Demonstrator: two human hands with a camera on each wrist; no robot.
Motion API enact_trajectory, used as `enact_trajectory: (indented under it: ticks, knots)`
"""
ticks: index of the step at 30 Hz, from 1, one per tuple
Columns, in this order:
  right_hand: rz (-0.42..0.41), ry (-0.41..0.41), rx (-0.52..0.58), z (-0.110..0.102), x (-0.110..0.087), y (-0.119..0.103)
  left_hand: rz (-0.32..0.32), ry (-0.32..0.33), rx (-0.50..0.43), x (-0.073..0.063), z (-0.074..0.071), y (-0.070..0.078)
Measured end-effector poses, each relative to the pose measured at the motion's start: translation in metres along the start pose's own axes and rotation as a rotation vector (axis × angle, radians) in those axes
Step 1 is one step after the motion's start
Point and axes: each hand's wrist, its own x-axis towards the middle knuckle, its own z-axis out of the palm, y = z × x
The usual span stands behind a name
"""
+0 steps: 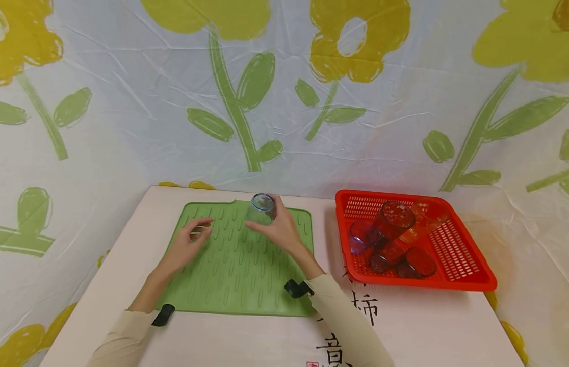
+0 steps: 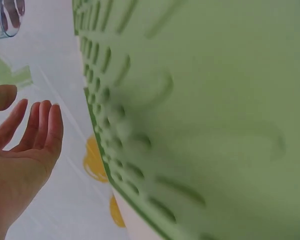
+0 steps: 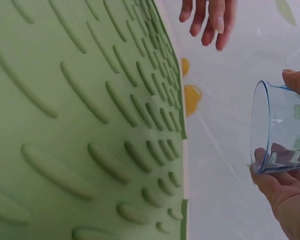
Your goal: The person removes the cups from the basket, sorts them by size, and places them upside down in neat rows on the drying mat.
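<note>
My right hand (image 1: 281,230) holds a clear drinking glass (image 1: 261,210) with a bluish tint, thumb on one side and fingers on the other. The glass is upside down over the far part of a green ridged mat (image 1: 229,285); in the right wrist view its open rim (image 3: 260,127) faces the mat side. Over the mat's left part hovers my left hand (image 1: 185,247), its fingers loosely bent and nothing in them. A gap separates that hand from the glass.
To the right stands a red slotted basket (image 1: 468,283) with several glasses, among them a dark tumbler (image 1: 394,219) and a purplish glass (image 1: 360,235). Behind the white table (image 1: 248,339) hangs a flower-print cloth (image 1: 284,158). Black writing marks the table between mat and basket.
</note>
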Motion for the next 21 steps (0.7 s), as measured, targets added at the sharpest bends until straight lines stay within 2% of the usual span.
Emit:
enact_trajectory:
  ticks: [6, 12, 21]
  knots:
    - [-0.007, 0.003, 0.018, 0.012, 0.011, 0.002, -0.003, 0.023, 0.111, -0.006, -0.018, -0.009]
    - [0.003, 0.01, 0.031, 0.022, 0.022, 0.003, 0.02, 0.05, 0.164, -0.012, -0.031, -0.019]
    - [0.022, -0.007, 0.048, 0.038, 0.034, 0.005, 0.005, 0.035, 0.255, -0.017, -0.046, -0.036]
